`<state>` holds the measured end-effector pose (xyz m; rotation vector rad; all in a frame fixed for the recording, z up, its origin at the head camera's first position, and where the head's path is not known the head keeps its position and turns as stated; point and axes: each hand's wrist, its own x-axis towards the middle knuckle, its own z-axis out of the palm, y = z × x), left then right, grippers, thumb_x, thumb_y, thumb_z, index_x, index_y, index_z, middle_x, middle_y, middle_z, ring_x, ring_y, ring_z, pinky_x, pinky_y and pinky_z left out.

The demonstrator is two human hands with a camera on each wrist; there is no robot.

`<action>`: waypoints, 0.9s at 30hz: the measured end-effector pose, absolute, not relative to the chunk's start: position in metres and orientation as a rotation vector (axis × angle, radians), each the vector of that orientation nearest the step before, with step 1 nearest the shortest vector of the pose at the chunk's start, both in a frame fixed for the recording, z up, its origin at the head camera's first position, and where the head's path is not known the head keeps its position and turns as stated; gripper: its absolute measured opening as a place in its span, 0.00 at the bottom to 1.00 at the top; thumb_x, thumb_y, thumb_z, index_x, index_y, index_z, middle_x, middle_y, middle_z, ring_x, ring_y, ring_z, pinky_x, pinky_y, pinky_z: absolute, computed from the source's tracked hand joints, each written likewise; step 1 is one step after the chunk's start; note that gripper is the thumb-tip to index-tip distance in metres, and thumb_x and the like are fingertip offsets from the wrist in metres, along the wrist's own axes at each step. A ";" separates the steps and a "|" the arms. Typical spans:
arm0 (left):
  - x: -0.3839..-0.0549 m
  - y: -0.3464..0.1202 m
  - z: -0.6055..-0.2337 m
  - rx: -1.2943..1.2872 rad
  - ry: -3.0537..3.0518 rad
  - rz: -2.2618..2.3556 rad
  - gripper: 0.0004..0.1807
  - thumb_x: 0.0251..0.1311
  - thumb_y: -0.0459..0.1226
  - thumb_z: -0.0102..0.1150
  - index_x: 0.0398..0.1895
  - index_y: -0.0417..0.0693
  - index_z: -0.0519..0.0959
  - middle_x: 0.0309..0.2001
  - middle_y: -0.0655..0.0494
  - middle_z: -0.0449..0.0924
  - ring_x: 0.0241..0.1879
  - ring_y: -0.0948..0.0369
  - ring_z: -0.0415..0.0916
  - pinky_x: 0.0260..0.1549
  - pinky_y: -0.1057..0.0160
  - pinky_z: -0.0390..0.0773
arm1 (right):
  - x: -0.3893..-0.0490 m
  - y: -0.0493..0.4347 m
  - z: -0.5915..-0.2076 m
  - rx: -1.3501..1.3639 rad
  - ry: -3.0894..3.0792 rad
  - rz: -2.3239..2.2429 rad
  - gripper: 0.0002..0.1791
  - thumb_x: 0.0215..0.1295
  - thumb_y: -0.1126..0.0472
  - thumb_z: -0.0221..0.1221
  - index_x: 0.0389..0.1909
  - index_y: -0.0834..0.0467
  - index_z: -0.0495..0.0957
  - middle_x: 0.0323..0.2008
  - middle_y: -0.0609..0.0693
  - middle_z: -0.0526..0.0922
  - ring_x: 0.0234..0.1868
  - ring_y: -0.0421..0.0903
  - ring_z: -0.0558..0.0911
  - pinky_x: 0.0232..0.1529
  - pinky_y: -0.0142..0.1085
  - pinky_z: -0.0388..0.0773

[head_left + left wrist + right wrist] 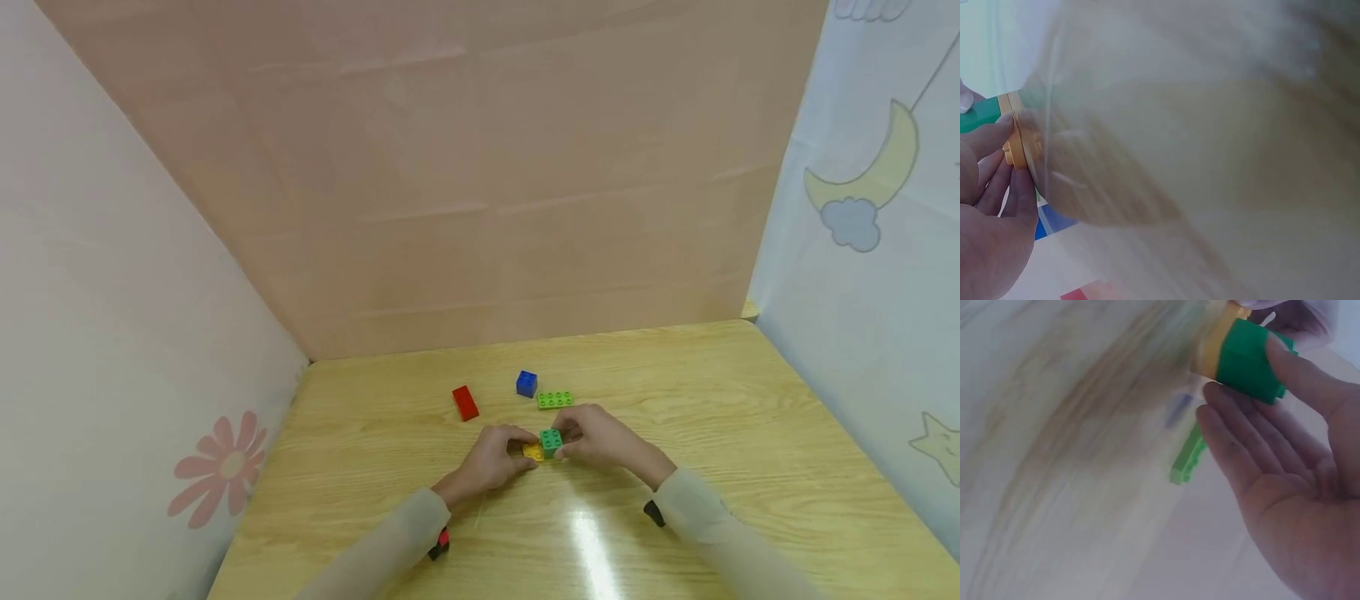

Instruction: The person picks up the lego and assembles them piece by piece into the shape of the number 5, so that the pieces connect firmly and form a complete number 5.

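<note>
My left hand pinched the yellow brick while my right hand gripped the green brick on its three o'clock end, with the lime brick lying at twelve o'clock from the green one, the blue brick at eleven and the red brick at ten.

A: What lies on the table?
B: A red brick at left; right of it, a blue brick and, near that, a lime-green brick.
A: And around?
B: Behind, a creased tan sheet; left, a pale panel with a pink flower; right, a yellow moon, a grey-blue cloud and a star.
</note>
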<state>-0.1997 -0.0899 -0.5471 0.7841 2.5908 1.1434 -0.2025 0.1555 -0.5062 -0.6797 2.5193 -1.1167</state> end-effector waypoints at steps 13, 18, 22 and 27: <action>-0.203 -0.090 -0.549 0.765 2.580 1.181 0.17 0.61 0.36 0.76 0.54 0.51 0.89 0.54 0.60 0.90 0.56 0.66 0.84 0.56 0.68 0.83 | -0.200 0.144 -0.496 -0.761 2.665 -0.791 0.15 0.63 0.63 0.73 0.50 0.60 0.86 0.46 0.51 0.90 0.45 0.48 0.88 0.48 0.44 0.87; -0.203 -0.090 -0.549 0.773 2.581 1.193 0.18 0.61 0.36 0.75 0.55 0.51 0.89 0.55 0.60 0.90 0.56 0.66 0.84 0.56 0.68 0.84 | -0.198 0.139 -0.494 -0.730 2.695 -0.767 0.15 0.60 0.64 0.75 0.47 0.59 0.86 0.40 0.47 0.88 0.39 0.41 0.83 0.42 0.38 0.84; -0.202 -0.090 -0.548 0.759 2.586 1.186 0.18 0.61 0.35 0.76 0.55 0.51 0.89 0.55 0.60 0.90 0.57 0.65 0.84 0.57 0.68 0.83 | -0.198 0.137 -0.494 -0.711 2.705 -0.750 0.15 0.59 0.64 0.76 0.45 0.60 0.86 0.37 0.46 0.87 0.34 0.38 0.79 0.37 0.34 0.80; -0.203 -0.089 -0.549 0.748 2.591 1.180 0.18 0.61 0.35 0.76 0.55 0.50 0.89 0.55 0.60 0.90 0.56 0.65 0.84 0.57 0.67 0.84 | -0.200 0.135 -0.495 -0.703 2.733 -0.696 0.15 0.58 0.64 0.77 0.44 0.60 0.86 0.35 0.45 0.86 0.33 0.38 0.77 0.36 0.35 0.79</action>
